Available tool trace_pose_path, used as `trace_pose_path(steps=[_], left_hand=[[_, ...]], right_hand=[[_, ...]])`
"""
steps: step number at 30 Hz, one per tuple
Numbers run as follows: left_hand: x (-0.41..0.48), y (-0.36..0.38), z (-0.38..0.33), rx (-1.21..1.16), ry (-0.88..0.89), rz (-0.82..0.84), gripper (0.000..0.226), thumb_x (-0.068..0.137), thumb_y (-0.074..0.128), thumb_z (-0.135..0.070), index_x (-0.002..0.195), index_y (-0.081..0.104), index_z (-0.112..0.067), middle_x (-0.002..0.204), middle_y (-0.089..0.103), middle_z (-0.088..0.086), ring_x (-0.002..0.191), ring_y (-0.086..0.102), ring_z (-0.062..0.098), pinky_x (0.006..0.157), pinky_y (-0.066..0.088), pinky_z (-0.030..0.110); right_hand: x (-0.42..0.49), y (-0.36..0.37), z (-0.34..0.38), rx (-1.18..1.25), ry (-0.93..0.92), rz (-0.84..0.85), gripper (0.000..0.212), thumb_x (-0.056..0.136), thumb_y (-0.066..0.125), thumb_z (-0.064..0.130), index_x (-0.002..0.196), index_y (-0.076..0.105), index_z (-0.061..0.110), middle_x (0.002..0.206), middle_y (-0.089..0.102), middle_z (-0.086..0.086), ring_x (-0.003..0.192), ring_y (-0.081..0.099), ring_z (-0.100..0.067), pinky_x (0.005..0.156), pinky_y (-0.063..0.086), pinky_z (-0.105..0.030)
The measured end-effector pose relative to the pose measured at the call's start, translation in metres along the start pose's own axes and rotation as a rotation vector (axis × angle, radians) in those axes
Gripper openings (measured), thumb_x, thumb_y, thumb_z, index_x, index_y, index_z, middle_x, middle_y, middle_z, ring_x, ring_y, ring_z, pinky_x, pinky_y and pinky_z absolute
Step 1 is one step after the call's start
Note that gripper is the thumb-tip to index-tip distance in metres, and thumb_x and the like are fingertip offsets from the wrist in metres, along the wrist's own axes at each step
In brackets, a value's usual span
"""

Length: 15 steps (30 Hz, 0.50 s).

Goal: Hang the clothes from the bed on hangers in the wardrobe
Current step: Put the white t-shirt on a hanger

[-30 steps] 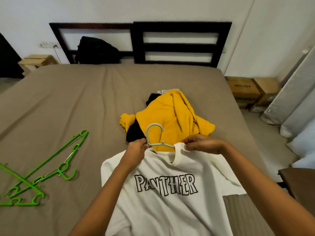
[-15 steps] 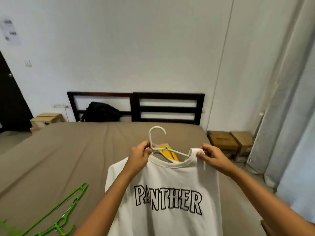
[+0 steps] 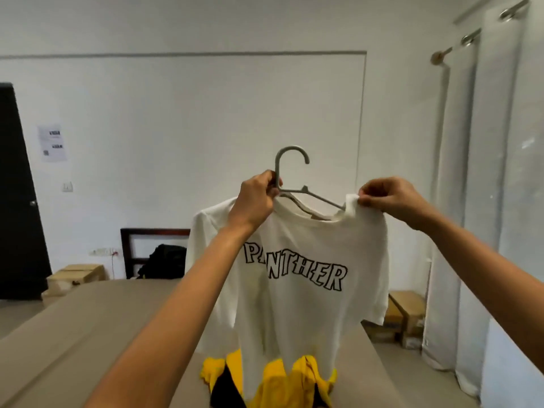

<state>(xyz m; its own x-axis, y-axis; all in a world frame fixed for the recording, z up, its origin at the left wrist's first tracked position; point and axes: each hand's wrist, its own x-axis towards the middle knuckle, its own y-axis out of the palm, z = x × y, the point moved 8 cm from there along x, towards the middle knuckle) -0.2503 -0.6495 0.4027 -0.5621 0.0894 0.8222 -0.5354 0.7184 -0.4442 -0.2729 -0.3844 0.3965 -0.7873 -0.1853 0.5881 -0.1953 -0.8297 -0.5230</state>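
Head view: shirt point(image 3: 309, 313) raised off the bed point(image 3: 88, 334), centre frame.
Left hand point(image 3: 256, 198) grips the hanger point(image 3: 277, 166); right hand point(image 3: 388, 195) pinches the collar point(image 3: 351, 201), one hanger arm uncovered, so not wardrobe-ready.

White wall point(image 3: 176, 113), thin groove line running across and down it. Dark door point(image 3: 17, 201) at far left; paper notice point(image 3: 53, 142) and light switch point(image 3: 67, 187) on the wall beside it, socket strip point(image 3: 101, 251) lower down. Bed point(image 3: 88, 334) in taupe sheet, dark wooden headboard point(image 3: 129, 248) against the wall, black bundle point(image 3: 164, 260) leaning on it. Cardboard box point(image 3: 78, 273) left of the bed, stacked cardboard boxes point(image 3: 406, 316) on the pale floor point(image 3: 394, 357) to the right. White curtains point(image 3: 485, 201) on a rod point(image 3: 441, 55), daylight glowing through.
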Motion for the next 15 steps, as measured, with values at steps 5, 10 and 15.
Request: trace_pose_path(steps=[5, 10, 15], left_hand=[[0.014, -0.027, -0.029, 0.112, 0.09, -0.057, 0.013, 0.085, 0.055, 0.002, 0.092, 0.062, -0.007, 0.086, 0.067, 0.009, 0.078, 0.062, 0.022, 0.073, 0.052, 0.036], [0.013, -0.044, -0.054, 0.014, 0.092, -0.094, 0.012, 0.085, 0.059, 0.002, 0.092, 0.064, -0.007, 0.087, 0.068, 0.004, 0.082, 0.065, 0.017, 0.081, 0.052, 0.025], [0.008, -0.053, -0.07, -0.061, 0.076, -0.142, 0.013, 0.085, 0.062, 0.0, 0.095, 0.069, -0.005, 0.084, 0.066, -0.003, 0.077, 0.061, 0.005, 0.071, 0.038, -0.005]], right_hand=[[-0.018, -0.029, 0.055, 0.184, -0.189, -0.262, 0.016, 0.088, 0.064, 0.01, 0.076, 0.064, 0.021, 0.069, 0.058, 0.003, 0.062, 0.05, -0.005, 0.059, 0.042, -0.019], [-0.015, -0.026, 0.062, -0.174, -0.173, -0.063, 0.015, 0.083, 0.071, 0.013, 0.096, 0.066, 0.014, 0.098, 0.061, -0.006, 0.093, 0.057, -0.014, 0.088, 0.048, -0.028], [-0.019, -0.028, 0.05, -0.293, -0.132, -0.006, 0.002, 0.086, 0.067, 0.016, 0.087, 0.065, 0.017, 0.073, 0.063, -0.001, 0.067, 0.052, -0.014, 0.063, 0.042, -0.018]])
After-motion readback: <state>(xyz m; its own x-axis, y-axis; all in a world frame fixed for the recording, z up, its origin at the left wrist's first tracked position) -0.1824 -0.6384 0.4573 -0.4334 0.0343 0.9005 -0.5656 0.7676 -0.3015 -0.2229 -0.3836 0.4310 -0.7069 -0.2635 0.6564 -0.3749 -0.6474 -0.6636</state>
